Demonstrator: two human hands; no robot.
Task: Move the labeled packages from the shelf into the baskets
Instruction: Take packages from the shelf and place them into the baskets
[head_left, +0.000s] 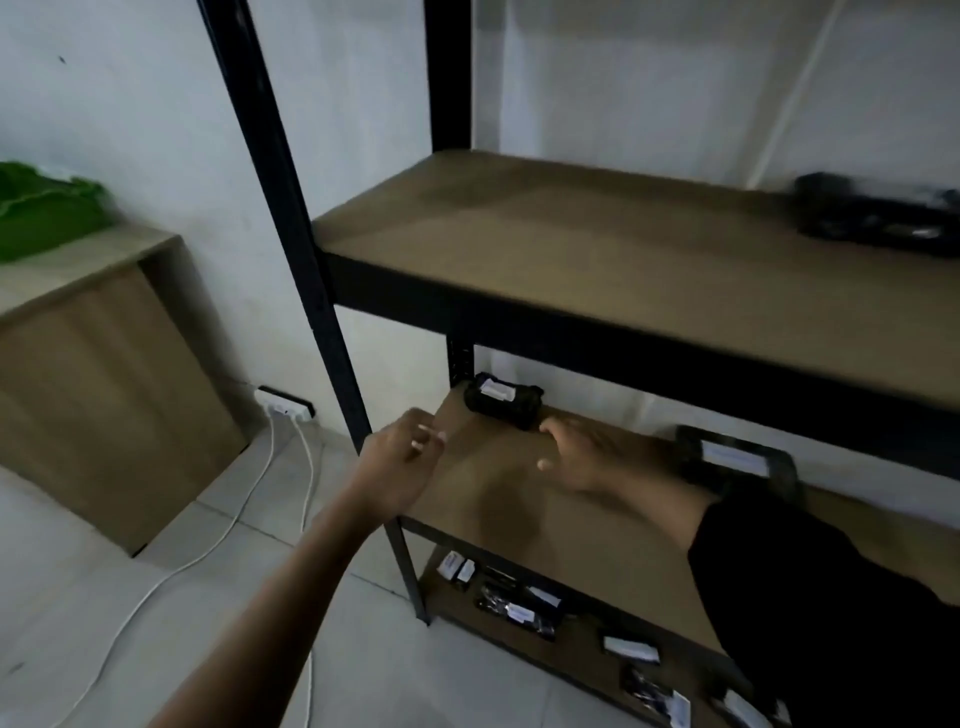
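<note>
A black metal shelf unit with brown boards (597, 249) fills the view. On the middle board lies a black package with a white label (501, 400) at the back left corner, and another labeled black package (737, 460) further right. My right hand (587, 457) reaches over the middle board with fingers spread, just short of the left package, holding nothing. My left hand (402, 457) hovers at the board's front left corner, fingers loosely curled, empty. Several small labeled packages (519, 605) lie on the bottom board. A black package (878, 218) sits on the upper board at right.
A green basket (41, 213) stands on a wooden cabinet (104, 374) at the left. White cables (244, 519) run from a wall socket (285, 402) across the tiled floor. The shelf's black upright (291, 234) stands between cabinet and boards.
</note>
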